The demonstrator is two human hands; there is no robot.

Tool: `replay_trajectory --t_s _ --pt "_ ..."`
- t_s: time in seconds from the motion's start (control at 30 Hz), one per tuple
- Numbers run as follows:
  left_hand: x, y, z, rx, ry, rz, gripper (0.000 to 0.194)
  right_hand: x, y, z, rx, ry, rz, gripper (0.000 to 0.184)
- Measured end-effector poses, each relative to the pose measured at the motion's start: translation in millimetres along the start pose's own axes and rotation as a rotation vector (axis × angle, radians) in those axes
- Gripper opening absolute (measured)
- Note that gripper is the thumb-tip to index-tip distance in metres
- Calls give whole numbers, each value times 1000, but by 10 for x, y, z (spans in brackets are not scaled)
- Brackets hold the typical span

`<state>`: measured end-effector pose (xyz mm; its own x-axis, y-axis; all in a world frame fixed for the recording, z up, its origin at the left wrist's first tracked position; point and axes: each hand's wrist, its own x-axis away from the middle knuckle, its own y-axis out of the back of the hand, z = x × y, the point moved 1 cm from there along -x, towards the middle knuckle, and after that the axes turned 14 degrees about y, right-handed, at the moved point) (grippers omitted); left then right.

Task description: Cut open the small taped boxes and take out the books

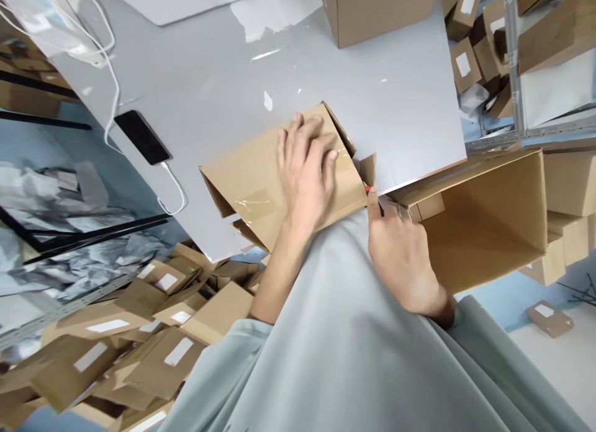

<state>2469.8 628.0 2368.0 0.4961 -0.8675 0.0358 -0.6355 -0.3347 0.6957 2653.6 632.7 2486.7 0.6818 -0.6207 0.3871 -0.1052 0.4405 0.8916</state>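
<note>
A small cardboard box (261, 165) lies on its side at the near edge of the grey table, with clear tape across its upper face. Its flaps stand loose at both ends. My left hand (305, 165) rests on that face, fingers stretched out and pressing on the cardboard. At the box's right end, my right hand (398, 252) is closed around a small red-and-black tool (381, 210). The index finger points along it toward the box's corner by a raised flap (367, 170). Most of the tool is hidden in the hand, so its kind is unclear.
A phone (143, 138) on a white cable lies at the table's left. A larger box (382, 13) stands at the back. A big open carton (484, 227) is beside the table on the right. Labelled boxes (153, 339) are heaped at lower left; shelves flank both sides.
</note>
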Motion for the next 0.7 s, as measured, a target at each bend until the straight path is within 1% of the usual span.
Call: replay_trajectory --t_s 0.1,0.17,0.2,0.27,0.3,0.33,0.37,0.4,0.47,0.5,0.57,0.6,0.63,0.67,0.7 --pt "-30 -35 82 7 -15 -2 75 197 -56 -74 37 -18 37 70" --pt "-42 -35 109 -10 3 9 74 287 -24 -129 4 -1 35 68" --pt "-44 -27 105 -16 17 10 72 313 6 -166 -29 11 12 66" --pt "-38 3 65 -9 42 5 65 293 39 -290 -111 11 -95 62" --pt "-29 26 32 5 49 0 61 227 14 -390 -154 -9 -176 61" --pt "-13 57 -4 25 50 -7 57 114 -57 -521 -200 -42 -260 60" --pt "10 101 -40 51 48 -19 54 -49 -182 -683 -245 -83 -348 59" --pt "41 161 -70 79 44 -40 52 -257 -364 -870 -295 -132 -415 58" --pt "130 340 -90 118 30 -125 47 -758 -857 -1281 -431 -187 -492 51" --pt "189 458 -72 116 21 -188 44 -1013 -1135 -1483 -495 -208 -506 48" --pt "337 732 35 57 17 -333 37 -1436 -1659 -1832 -572 -303 -462 43" --pt "426 873 123 8 28 -404 36 -1579 -1873 -1964 -588 -360 -429 41" --pt "524 1006 230 -45 50 -474 36 -1672 -2043 -2067 -605 -417 -401 41" --pt "631 1120 350 -91 85 -536 38 -1718 -2168 -2142 -621 -461 -383 41" --pt "743 1208 475 -131 139 -575 44 -1730 -2249 -2197 -635 -493 -374 41"
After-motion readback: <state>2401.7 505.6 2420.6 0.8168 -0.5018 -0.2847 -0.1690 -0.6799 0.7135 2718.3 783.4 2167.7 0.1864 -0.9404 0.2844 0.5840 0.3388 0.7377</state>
